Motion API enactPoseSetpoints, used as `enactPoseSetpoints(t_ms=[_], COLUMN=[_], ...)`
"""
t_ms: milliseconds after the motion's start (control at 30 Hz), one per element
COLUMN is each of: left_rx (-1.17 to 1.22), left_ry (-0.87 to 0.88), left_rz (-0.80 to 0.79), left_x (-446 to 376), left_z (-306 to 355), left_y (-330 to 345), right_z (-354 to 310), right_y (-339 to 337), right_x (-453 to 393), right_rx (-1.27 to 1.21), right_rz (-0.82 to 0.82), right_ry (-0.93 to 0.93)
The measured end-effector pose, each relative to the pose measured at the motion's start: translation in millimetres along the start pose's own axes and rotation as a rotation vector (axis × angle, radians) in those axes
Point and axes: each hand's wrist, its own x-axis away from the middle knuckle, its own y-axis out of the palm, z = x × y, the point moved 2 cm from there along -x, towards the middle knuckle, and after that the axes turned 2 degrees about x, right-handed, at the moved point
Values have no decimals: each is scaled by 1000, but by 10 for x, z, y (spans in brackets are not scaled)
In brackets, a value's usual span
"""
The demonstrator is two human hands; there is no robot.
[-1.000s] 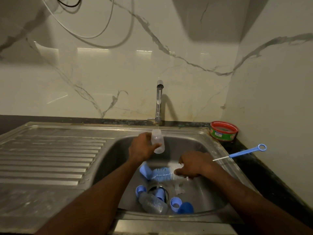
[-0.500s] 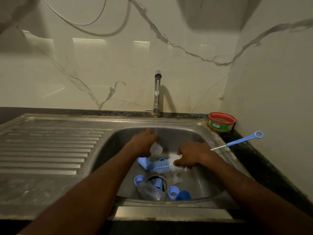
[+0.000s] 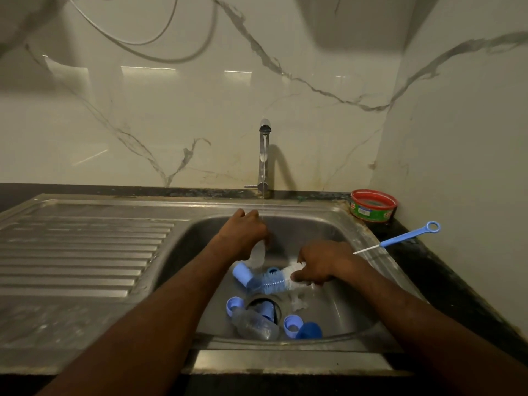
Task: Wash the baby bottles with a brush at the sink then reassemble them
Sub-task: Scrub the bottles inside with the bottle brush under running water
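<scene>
My left hand (image 3: 247, 234) grips a clear baby bottle (image 3: 258, 254), tipped mouth down under the thin stream from the tap (image 3: 264, 158). My right hand (image 3: 323, 264) holds a blue and white bottle brush (image 3: 273, 282) low in the steel sink (image 3: 343, 224). A second clear bottle (image 3: 255, 325) lies on its side near the drain. Blue rings (image 3: 291, 324) and a blue cap (image 3: 310, 331) lie beside it, and another blue part (image 3: 241, 272) sits by the brush head.
A ribbed steel drainboard (image 3: 85, 252) stretches to the left. On the dark counter at the right lie a thin blue nipple brush (image 3: 400, 238) and a red and green tub (image 3: 373, 205). Marble walls close off the back and right.
My left hand has lowered the bottle from upright under the tap and tipped it down into the sink. The right hand stays on the brush.
</scene>
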Motion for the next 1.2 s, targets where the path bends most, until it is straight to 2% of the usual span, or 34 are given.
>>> enactPoseSetpoints(t_ms=[100,167,300,333,400,533,833,1067,1200], left_rx=[36,142,762,885,1032,1037,957,1041,1091], left_ry=[-26,-116,-527,-601,-642,-591,-653,-625,-585], left_rz=[47,101,141,120,63,70,182,300,245], left_x=[32,57,72,66,41,1,13,-45,-35], left_z=[-35,-71,-180,-197,-211,-162,-42,-17,32], left_y=[23,81,338,410,529,549,519,427,413], right_z=[3,-3,-13,-10,1,-6,-22,-39,-38], right_y=[2,13,14,15,17,17,9,51,84], right_x=[-4,-7,0,1,-7,-17,-1,-58,-96], right_rx=[11,7,-8,1,8,-3,8,24,3], right_rz=[3,16,33,32,35,24,3,-18,-20], right_ry=[-1,-2,-17,-19,-21,-23,-21,-25,-40])
